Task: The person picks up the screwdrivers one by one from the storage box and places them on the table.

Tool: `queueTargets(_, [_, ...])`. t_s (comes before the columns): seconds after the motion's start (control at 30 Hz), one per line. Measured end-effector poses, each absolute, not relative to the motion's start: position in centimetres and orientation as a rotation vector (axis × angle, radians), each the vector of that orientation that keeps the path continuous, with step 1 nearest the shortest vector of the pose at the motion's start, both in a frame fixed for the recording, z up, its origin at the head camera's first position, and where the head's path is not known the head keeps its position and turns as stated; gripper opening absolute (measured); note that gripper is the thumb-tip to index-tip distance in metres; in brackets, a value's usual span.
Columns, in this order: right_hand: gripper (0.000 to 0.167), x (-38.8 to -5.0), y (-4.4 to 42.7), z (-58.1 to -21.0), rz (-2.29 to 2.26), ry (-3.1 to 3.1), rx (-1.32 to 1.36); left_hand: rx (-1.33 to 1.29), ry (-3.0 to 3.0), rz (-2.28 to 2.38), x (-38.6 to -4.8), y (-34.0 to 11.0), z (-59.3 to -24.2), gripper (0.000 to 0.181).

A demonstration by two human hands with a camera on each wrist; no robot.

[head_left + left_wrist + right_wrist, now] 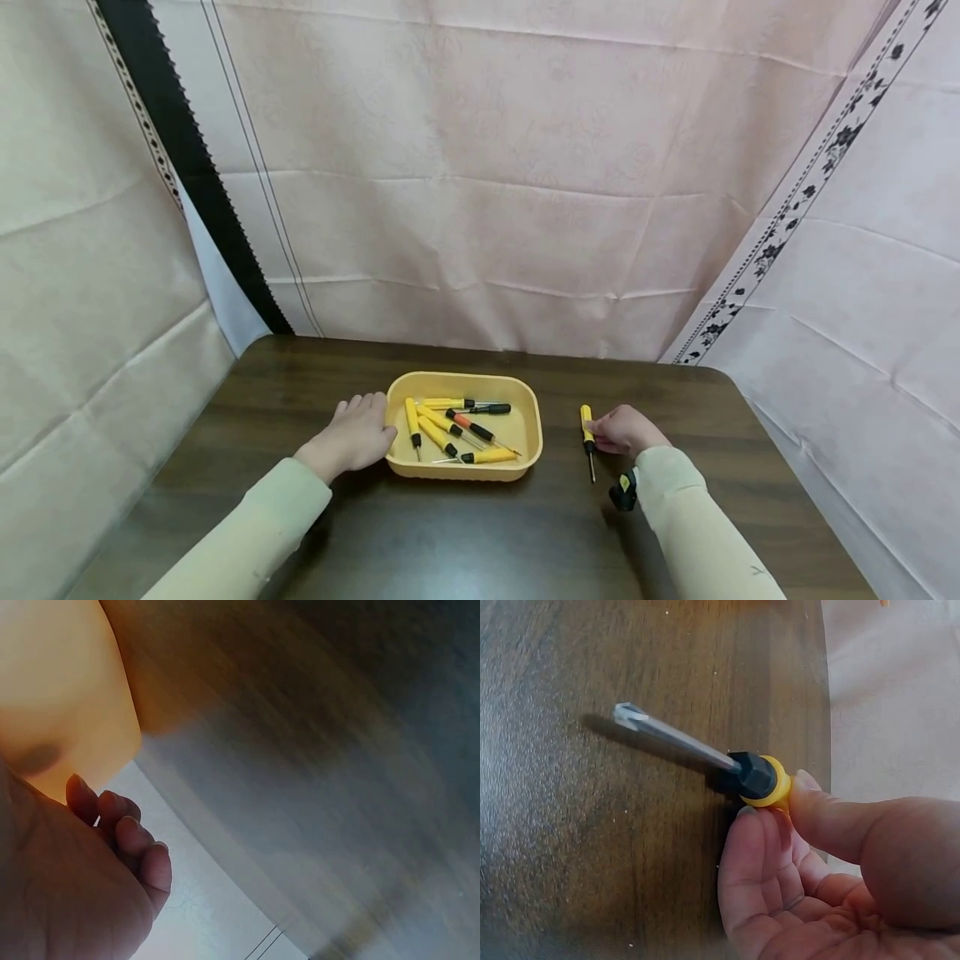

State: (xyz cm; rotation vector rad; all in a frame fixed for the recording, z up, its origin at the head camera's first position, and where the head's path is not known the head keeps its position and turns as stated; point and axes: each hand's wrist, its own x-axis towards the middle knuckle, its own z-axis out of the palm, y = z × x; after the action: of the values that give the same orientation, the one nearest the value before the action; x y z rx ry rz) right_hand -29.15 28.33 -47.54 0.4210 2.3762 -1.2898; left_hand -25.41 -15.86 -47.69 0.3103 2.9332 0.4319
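Between thumb and fingers, my right hand (626, 431) pinches the yellow handle of a screwdriver (587, 423) to the right of the tray. Its shaft points toward me; the right wrist view shows a cross-shaped tip on the shaft (682, 742), close over the table. At the left end of a pale yellow plastic tray (465, 472), my left hand (362, 432) lies with fingers extended and loosely bent, thumb by the rim. Inside the tray lie several screwdrivers, mostly yellow-handled with black collars, plus an orange-and-black one (471, 425) and a black-handled one (491, 409).
The dark wooden table (450, 542) has rounded far corners. Pale cloth (487, 208) hangs behind it and along both sides. A black device (623, 492) sits at my right wrist.
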Motion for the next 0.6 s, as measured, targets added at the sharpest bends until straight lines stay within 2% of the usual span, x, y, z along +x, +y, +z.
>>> queueTargets(0.6, [0.030,-28.36,28.07,-47.88,-1.390,2.375,0.368,0.328,2.935,0.465,-25.50,-16.01,-47.88,0.052])
